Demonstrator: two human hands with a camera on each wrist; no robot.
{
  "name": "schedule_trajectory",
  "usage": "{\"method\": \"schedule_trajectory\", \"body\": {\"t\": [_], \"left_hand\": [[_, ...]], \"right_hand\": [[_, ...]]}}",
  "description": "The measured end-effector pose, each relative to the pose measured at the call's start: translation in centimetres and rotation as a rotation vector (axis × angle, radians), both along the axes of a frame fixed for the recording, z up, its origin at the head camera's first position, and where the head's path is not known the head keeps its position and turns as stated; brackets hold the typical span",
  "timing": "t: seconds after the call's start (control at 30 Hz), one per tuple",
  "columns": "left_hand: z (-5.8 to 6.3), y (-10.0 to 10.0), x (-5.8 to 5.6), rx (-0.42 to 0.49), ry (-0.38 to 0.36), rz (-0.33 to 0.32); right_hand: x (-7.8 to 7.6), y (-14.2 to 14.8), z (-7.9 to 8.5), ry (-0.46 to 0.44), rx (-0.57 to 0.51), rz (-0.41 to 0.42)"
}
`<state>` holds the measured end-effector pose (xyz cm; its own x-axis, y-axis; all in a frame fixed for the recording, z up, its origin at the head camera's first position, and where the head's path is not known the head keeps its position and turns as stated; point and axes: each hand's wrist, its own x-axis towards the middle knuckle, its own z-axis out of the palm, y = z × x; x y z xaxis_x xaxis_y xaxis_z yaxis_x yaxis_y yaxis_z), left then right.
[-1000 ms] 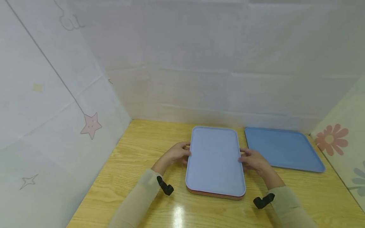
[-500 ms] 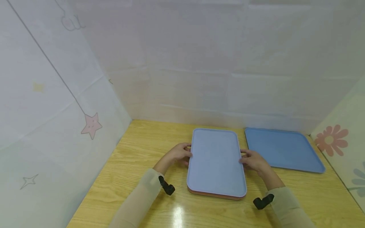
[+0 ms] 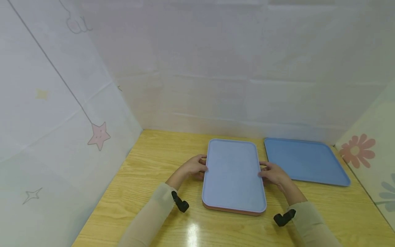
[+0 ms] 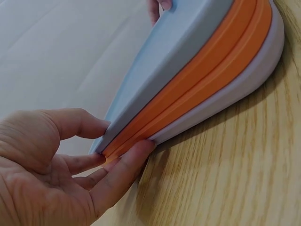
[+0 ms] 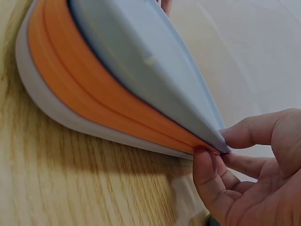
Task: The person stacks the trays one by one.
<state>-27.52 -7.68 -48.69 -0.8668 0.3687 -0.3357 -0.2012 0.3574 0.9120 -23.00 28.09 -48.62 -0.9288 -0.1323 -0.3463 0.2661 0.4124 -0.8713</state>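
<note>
A stack of rectangular trays stands on the wooden table, with a light blue tray (image 3: 234,175) on top. Orange trays (image 4: 211,68) show beneath it in both wrist views, and a whitish tray (image 4: 263,70) forms the bottom layer. My left hand (image 3: 193,165) grips the stack's left edge, thumb at the top tray's rim and fingers lower along the side. On the opposite long side, my right hand (image 3: 274,173) pinches the edge in the same way, its thumb (image 5: 249,132) against the light blue rim. Some fingertips are hidden behind the tray edges.
A darker blue tray (image 3: 307,161) lies flat at the back right, close beside the stack and my right hand. Pale printed sheets (image 3: 200,68) rise behind the table (image 3: 145,164) and along both sides. Each sleeve carries a small black camera mount (image 3: 180,202).
Compared with a second ago, the light blue tray sits slightly nearer to me in the head view. Both hands keep to its sides and have shifted only a little.
</note>
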Motion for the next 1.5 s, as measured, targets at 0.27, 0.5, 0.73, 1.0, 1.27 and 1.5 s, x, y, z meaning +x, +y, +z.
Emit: {"method": "schedule_trajectory", "body": {"t": [0.27, 0.5, 0.73, 1.0, 1.27, 1.5], "left_hand": [[-0.2, -0.3, -0.1, 0.025, -0.019, -0.001], [-0.3, -0.4, -0.1, 0.082, -0.054, 0.008], [-0.3, -0.4, -0.3, 0.111, -0.062, -0.010], [-0.3, -0.6, -0.4, 0.152, -0.089, -0.013], [-0.4, -0.6, -0.2, 0.153, -0.099, -0.004], [-0.7, -0.7, -0.2, 0.151, -0.102, -0.013]], "right_hand": [[-0.3, 0.0, -0.4, -0.031, -0.058, 0.000], [-0.3, 0.2, -0.7, -0.044, -0.110, 0.002], [-0.2, 0.5, -1.0, -0.055, -0.148, 0.001], [0.3, 1.2, -1.1, -0.057, -0.162, 0.005], [0.7, 4.1, -0.4, 0.055, -0.155, 0.092], [1.1, 7.8, 1.0, 0.115, -0.060, 0.123]]}}
